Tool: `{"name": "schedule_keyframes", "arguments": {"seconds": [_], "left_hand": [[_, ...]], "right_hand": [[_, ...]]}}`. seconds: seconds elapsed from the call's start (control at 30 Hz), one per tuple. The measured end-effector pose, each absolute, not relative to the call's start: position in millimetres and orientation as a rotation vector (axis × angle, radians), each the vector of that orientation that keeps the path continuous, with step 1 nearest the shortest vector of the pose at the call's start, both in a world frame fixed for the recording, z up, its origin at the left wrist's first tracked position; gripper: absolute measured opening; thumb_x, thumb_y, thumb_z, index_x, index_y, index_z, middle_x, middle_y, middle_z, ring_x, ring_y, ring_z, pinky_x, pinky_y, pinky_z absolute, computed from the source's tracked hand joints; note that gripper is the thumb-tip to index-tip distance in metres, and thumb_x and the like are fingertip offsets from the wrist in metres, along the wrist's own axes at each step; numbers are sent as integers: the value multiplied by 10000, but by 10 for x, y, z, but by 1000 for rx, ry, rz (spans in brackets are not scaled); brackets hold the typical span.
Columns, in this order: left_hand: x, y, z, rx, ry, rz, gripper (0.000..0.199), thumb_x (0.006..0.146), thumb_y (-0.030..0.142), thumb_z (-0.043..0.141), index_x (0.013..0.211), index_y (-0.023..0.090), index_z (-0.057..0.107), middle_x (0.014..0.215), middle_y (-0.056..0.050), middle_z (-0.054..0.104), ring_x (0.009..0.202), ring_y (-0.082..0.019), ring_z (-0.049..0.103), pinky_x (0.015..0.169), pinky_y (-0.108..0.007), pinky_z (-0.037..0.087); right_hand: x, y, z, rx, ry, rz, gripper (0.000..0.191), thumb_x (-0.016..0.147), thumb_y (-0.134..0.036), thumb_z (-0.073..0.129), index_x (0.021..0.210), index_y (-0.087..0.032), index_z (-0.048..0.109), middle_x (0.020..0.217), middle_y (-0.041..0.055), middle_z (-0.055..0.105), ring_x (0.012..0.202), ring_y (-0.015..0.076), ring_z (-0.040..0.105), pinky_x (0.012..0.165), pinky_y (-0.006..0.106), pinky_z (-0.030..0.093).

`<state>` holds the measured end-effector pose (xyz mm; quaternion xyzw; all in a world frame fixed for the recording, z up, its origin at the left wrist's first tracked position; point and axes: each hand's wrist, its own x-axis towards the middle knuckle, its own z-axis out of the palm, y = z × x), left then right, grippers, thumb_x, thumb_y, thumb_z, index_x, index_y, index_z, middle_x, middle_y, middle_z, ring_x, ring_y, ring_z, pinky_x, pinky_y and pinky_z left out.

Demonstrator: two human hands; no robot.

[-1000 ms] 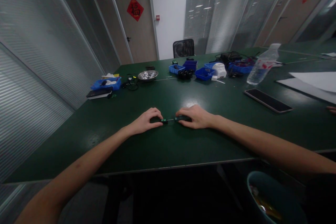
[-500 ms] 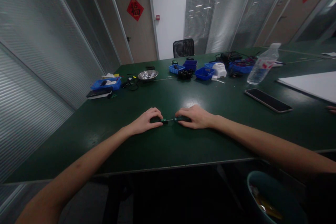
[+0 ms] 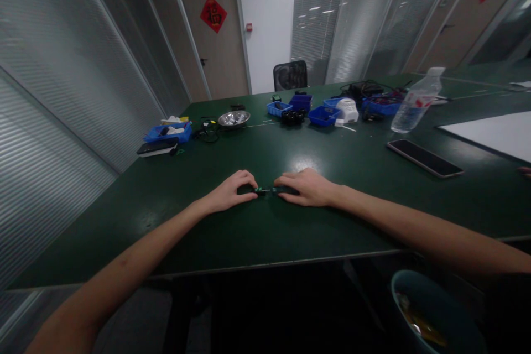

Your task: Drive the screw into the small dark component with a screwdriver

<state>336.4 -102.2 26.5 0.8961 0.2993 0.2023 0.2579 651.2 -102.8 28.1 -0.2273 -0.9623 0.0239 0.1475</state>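
Your left hand (image 3: 230,193) and right hand (image 3: 309,187) rest on the dark green counter (image 3: 232,232), facing each other across a small green-and-black part (image 3: 260,191) that lies flat between them. Your left fingers (image 3: 249,181) are curled down and pinch the left end of that part, which looks like a way of pinning it to the counter. Your right fingers are clenched around a dark slim tool (image 3: 286,190), and its tip points straight at the part and seems to meet it; whether it truly touches is too small to tell. Both wrists lie low on the counter, which would steady such fine work.

Beyond the part, well apart from it, stands a cluster of blue trays (image 3: 321,116) with a white device (image 3: 347,110) and some black pieces beside them. Farther beyond and left of the part sits a metal bowl (image 3: 234,118), and left again another blue tray (image 3: 168,133) above a dark flat device (image 3: 156,147). To the right of the part lie a phone (image 3: 423,158), a plastic bottle (image 3: 415,102) and a white sheet (image 3: 493,134). A bin (image 3: 431,315) sits below the counter edge, near your right arm. Nothing lies close around the part or blocks either hand.
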Motion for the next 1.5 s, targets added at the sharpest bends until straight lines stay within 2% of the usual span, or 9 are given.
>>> {"name": "schedule_keyframes", "arguments": {"seconds": [1.23,1.5], "left_hand": [[3362,-1020,264,2437,800,552,254,1000,416,656,1136,207,703,1204,-98,602,1176,-248,553,1057,-399,444],[3361,-1018,256,2436,801,562,244,997,411,659,1131,212,703,1198,-94,608,1181,-250,554,1061,-397,443]], "right_hand": [[6370,-1099,221,-771,-2735,-20,374,1077,-450,477,1341,-215,599,1070,72,686,692,150,592,583,277,334],[6372,-1099,217,-771,-2725,-15,371,1077,-447,474,1339,-214,594,1079,82,690,715,161,611,590,280,361]]}}
